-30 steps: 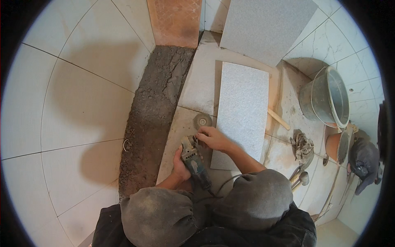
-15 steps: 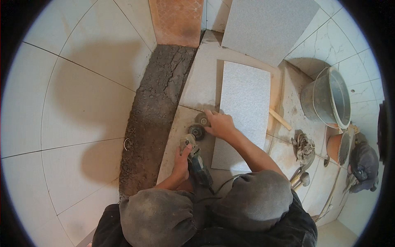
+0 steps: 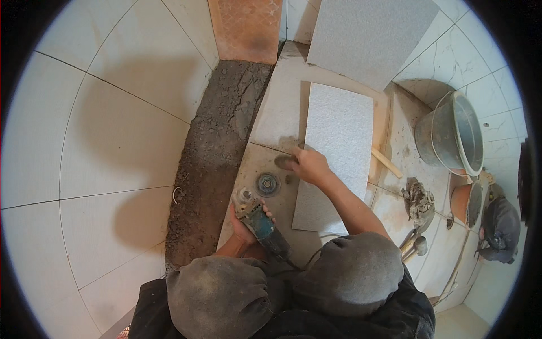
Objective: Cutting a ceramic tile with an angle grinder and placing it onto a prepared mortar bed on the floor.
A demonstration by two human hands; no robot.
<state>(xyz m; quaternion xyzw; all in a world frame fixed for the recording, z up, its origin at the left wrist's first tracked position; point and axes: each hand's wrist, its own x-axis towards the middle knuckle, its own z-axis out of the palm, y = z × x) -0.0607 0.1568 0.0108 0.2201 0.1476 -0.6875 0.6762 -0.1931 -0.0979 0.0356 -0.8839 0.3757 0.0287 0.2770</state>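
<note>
Since the earlier frame, our angle grinder point(image 3: 261, 222) has come away from the ribbed disc point(image 3: 267, 184), which now lies by itself on the floor point(image 3: 276, 116), and the worn disc point(image 3: 283, 163) has been lifted. Going left to right, the dark strip of rough mortar point(image 3: 217, 133) comes first. Beside it, our left hand point(image 3: 241, 229) grasps the grinder, fingers wrapped around its body from beneath, probably to steady it and keep the disc-less head facing up. The grinder is held low in front of our knees; its long axis slants, head pointing forward and left, tail and cord running back to the right. The ribbed disc lies flat just past the head, perhaps left there to be within easy reach. Next, the fingers of our right hand point(image 3: 312, 166) appear to pinch the worn disc at its rim; it is tilted and blurred. Farther right are the grey slab point(image 3: 341, 127), a wooden handle point(image 3: 387, 163) and the bucket point(image 3: 437, 138).
</note>
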